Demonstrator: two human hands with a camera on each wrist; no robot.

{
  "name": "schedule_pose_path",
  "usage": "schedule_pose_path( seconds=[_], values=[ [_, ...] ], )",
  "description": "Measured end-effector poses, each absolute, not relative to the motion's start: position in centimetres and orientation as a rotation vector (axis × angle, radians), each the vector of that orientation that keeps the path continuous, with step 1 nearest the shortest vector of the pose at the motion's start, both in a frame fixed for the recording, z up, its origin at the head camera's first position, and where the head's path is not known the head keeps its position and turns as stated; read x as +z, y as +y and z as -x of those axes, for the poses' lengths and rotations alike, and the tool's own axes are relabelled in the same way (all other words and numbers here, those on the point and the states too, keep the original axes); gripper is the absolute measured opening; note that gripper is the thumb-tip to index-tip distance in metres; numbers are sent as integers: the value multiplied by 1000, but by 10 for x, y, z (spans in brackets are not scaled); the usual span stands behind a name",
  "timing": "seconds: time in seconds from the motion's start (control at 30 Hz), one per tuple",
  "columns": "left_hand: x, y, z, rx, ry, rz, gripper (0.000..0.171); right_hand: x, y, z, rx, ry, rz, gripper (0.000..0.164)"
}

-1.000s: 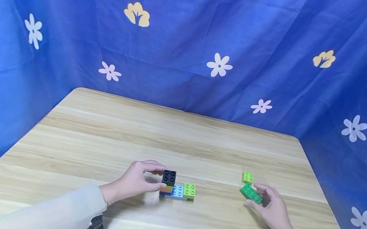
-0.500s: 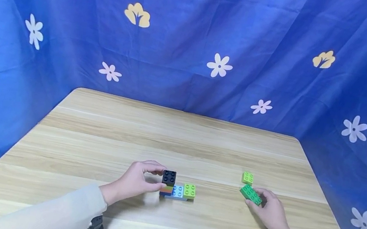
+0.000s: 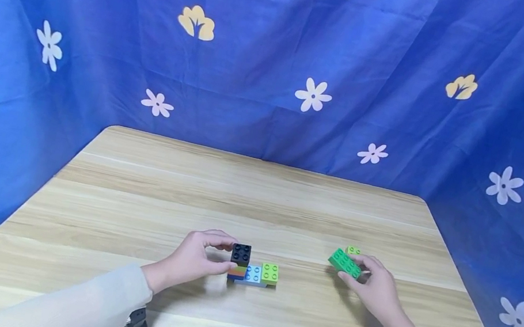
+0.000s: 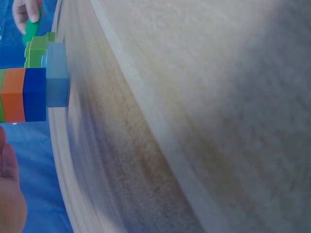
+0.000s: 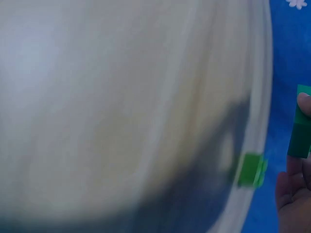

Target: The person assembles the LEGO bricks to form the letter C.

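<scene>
In the head view my left hand [image 3: 198,254] grips a stack of toy building bricks, with a black brick [image 3: 241,253] on top. Below it are a lime layer, an orange brick [image 4: 13,94] and a dark blue brick [image 4: 35,94]. The stack sits on one end of a light blue brick [image 3: 253,274], which lies low at the table. A lime brick [image 3: 270,273] is on its right end. My right hand [image 3: 377,286] pinches a long green brick [image 3: 345,263] by its side, raised off the table and tilted.
A loose lime brick [image 3: 353,250] stands on the wooden table [image 3: 256,197], partly hidden behind the green brick and right hand. Blue patterned cloth [image 3: 257,69] hangs along the back and sides of the table.
My right hand has moved left and slightly away from me with the green brick, now overlapping the loose lime brick in view. My left hand has stayed on the stack.
</scene>
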State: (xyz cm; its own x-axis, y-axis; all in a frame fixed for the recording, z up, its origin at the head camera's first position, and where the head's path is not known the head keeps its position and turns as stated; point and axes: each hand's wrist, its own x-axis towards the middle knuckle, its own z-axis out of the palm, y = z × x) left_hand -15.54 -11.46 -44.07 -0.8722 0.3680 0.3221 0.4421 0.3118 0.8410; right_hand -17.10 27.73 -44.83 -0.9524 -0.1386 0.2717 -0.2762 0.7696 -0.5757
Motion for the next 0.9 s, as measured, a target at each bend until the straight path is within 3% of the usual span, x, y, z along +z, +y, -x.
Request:
schedule_pose_path(
  seconds=[0.5, 0.9],
  values=[
    [-440, -114, 156, -1647, -2495, 755, 39, -399, 199, 180, 1081, -2646, -737, 43],
    [-441, -114, 158, -1658, -2488, 734, 39, -382, 159, 179, 1076, -2621, -1090, 44]
  ],
)
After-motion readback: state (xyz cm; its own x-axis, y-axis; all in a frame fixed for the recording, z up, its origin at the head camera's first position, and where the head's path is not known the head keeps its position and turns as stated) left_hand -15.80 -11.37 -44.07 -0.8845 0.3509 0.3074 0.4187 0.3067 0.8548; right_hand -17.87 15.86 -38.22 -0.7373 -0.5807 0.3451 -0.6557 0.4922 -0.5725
